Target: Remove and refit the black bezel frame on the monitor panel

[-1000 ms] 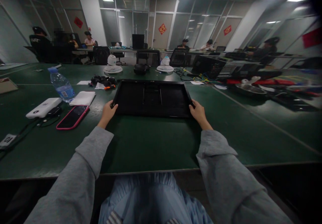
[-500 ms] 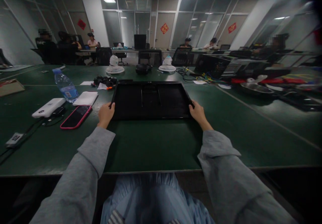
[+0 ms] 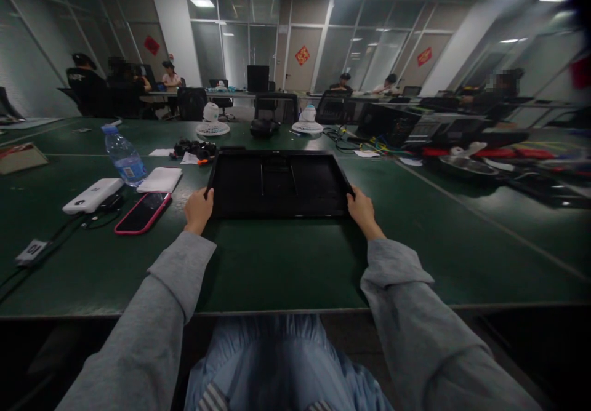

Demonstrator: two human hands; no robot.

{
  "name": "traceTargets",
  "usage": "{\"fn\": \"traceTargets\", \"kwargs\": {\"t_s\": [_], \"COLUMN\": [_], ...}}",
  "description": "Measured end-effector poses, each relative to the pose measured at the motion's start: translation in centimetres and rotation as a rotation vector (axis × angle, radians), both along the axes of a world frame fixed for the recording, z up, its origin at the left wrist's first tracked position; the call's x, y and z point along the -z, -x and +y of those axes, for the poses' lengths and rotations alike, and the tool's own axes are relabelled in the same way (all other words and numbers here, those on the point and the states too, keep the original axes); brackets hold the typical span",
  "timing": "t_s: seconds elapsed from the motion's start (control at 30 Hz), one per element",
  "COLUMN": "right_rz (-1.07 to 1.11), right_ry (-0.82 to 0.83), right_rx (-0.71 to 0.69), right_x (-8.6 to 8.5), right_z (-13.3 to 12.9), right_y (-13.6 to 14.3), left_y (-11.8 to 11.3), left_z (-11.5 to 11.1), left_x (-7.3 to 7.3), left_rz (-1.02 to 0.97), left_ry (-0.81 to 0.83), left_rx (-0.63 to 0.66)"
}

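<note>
A black rectangular panel, tray-like with a raised rim [image 3: 240, 216], lies on the green table in front of me. Two thin lines run down its dark inner face, and a small mark that I cannot read sits on its far edge. My left hand [image 3: 199, 210] is closed around the left side, thumb over the rim. On the opposite side, my right hand [image 3: 361, 211] grips the right edge in the same way. The fingers under the rim are hidden in both hands.
Left of the panel are a pink-cased phone [image 3: 143, 213], a white pad [image 3: 160, 180], a water bottle [image 3: 124, 157] and a white power bank [image 3: 93, 195] with cables. Two white fans [image 3: 213, 127] stand beyond. A metal pan [image 3: 467, 168] and computer parts lie right. People sit farther back.
</note>
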State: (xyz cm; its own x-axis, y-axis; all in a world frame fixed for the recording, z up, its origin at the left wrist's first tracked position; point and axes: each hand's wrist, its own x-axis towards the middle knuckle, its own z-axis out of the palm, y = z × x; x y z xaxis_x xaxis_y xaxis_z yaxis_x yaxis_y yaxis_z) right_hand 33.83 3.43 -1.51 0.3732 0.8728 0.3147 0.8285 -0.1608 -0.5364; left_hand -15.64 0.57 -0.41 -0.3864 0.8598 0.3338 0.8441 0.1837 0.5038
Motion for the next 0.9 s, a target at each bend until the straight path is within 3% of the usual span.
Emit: {"fn": "traceTargets", "kwargs": {"t_s": [0.27, 0.9], "right_rz": [0.079, 0.075], "right_ry": [-0.139, -0.111], "right_rx": [-0.038, -0.072], "right_x": [0.8, 1.6], "right_z": [0.5, 1.9], "right_y": [-1.0, -2.1], "left_y": [0.7, 1.0], "left_z": [0.8, 1.3], "left_x": [0.3, 0.3], "left_rz": [-0.141, -0.124], "left_ry": [0.001, -0.038], "left_rx": [-0.006, 0.041]}}
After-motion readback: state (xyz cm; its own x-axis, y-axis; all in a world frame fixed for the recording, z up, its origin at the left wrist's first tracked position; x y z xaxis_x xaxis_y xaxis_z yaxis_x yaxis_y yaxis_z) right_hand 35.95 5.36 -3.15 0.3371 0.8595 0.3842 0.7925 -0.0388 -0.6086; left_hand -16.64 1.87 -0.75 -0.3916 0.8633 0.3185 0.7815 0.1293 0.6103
